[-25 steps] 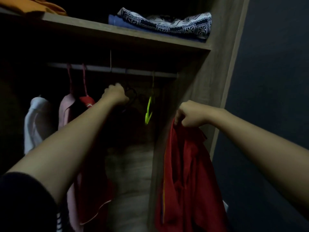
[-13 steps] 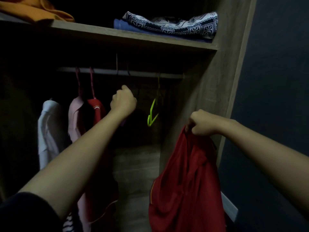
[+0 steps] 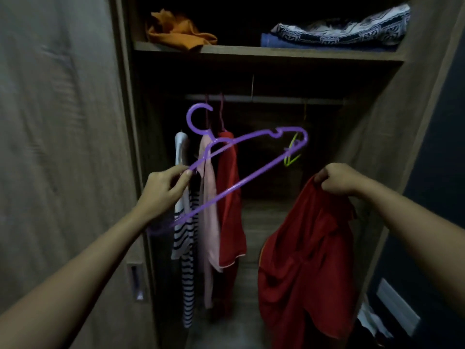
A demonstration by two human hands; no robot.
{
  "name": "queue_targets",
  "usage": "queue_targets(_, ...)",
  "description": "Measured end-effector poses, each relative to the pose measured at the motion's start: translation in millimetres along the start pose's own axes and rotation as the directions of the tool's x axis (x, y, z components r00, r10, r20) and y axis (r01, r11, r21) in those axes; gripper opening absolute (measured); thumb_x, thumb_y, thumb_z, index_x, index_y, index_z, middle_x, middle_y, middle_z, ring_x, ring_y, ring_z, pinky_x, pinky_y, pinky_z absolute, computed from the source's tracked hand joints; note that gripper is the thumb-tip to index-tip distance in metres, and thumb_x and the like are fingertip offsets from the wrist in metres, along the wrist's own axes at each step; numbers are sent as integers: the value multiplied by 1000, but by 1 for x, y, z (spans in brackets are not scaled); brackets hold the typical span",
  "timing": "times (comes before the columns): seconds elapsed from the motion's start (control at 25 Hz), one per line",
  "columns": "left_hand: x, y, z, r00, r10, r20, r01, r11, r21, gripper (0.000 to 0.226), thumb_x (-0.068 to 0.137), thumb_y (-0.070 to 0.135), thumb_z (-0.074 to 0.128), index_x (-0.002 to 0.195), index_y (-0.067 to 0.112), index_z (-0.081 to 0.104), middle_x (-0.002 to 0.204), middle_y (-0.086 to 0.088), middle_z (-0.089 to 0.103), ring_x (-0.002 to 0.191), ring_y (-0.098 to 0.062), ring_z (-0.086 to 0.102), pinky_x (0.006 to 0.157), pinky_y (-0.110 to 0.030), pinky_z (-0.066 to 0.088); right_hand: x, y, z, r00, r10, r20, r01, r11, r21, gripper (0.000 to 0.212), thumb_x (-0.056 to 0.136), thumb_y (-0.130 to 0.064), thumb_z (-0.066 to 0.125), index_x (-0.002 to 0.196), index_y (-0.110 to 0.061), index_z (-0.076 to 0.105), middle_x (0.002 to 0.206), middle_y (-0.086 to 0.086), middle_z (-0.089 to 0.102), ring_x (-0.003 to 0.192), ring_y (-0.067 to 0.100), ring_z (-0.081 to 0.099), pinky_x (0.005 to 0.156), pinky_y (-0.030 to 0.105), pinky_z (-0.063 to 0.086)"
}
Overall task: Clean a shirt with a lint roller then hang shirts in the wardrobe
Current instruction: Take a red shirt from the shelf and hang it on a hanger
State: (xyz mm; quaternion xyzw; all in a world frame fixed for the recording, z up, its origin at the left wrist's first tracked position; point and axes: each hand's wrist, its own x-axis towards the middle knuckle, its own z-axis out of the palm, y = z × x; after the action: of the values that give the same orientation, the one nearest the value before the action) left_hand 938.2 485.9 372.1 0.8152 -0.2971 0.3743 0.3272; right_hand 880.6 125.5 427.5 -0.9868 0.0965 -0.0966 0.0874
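My left hand (image 3: 164, 191) pinches a purple plastic hanger (image 3: 251, 177) by its left arm and holds it tilted in front of the open wardrobe, hook up and off the rail. My right hand (image 3: 338, 178) grips a red shirt (image 3: 307, 273) by its top edge, and the shirt hangs bunched below it at the right. The wardrobe rail (image 3: 276, 99) runs across the dark interior above both hands. No lint roller is in view.
On the rail hang a striped shirt (image 3: 188, 260), a pink garment (image 3: 208, 222) and a red garment (image 3: 230, 210), with a green hanger (image 3: 292, 157) further right. The shelf (image 3: 251, 52) above carries orange cloth (image 3: 181, 32) and patterned folded cloth (image 3: 339, 34). A wardrobe door (image 3: 63, 147) stands at left.
My left hand has come back out of the wardrobe with the purple hanger, now off the rail. The view has pulled back and swung left. My right hand still holds the red shirt.
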Motion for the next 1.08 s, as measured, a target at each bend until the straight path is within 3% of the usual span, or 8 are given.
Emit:
queue_targets(0.16,-33,-2,-23,971,201,129,-192,978,-79,45,91,44,43,88,9,70,58,25,52,56,15,50,55,-1,32,-31,-6,-11,998,49,-43,-33,949,312,44,77,8,44,112,-8,66,88,11,66,66,18,59,49,12,46)
queue_targets(0.36,-43,42,7,937,334,105,-319,938,-135,41,93,39,45,90,6,70,70,-1,69,69,-1,56,61,-6,36,-59,-56,-17,969,-234,-75,245,938,245,49,72,-2,52,116,-18,65,116,5,66,107,24,62,94,34,49)
queue_targets(0.44,-49,60,20,957,290,26,-280,941,-192,33,90,29,48,91,4,70,72,-7,71,69,-7,60,61,-14,40,-75,-68,-15,903,-359,-235,385,919,79,36,74,-37,53,106,-26,68,113,-3,68,107,20,61,88,35,49)
queue_targets(0.56,-53,72,21,989,130,-75,-142,971,-191,35,90,32,48,99,8,70,85,-8,73,76,-17,67,67,-24,45,-93,-64,-18,699,-584,-413,390,795,-465,56,81,-65,26,83,-24,64,85,-2,71,82,27,68,57,27,36)
queue_targets(0.72,-76,111,29,973,12,-232,10,995,95,33,85,33,54,116,26,59,117,-11,55,106,-27,48,84,-37,38,-90,-69,-13,700,-589,-405,390,789,-474,65,78,-70,17,81,-21,59,81,4,70,78,33,67,55,29,36)
queue_targets(0.88,-151,134,82,992,14,122,-22,998,66,29,77,44,54,101,29,60,112,-9,49,96,-27,53,77,-38,51,-90,-71,-25,638,-592,-492,424,804,-417,66,77,-72,18,82,-22,60,80,2,69,80,32,65,56,29,36)
queue_targets(0.96,-158,108,90,915,-105,390,164,979,-120,36,75,24,61,110,34,59,108,-4,38,100,-21,49,95,-22,43,-96,-66,-39,612,-597,-518,448,802,-395,62,79,-70,23,79,-20,60,74,3,67,76,31,65,55,28,33)
queue_targets(1.08,-143,62,73,763,-83,641,373,866,-333,76,57,12,65,110,64,49,119,-2,45,107,-12,49,89,-1,32,-105,-44,-51,619,-644,-450,505,765,-400,54,82,-66,30,70,-20,56,65,5,65,67,31,64,53,27,33)
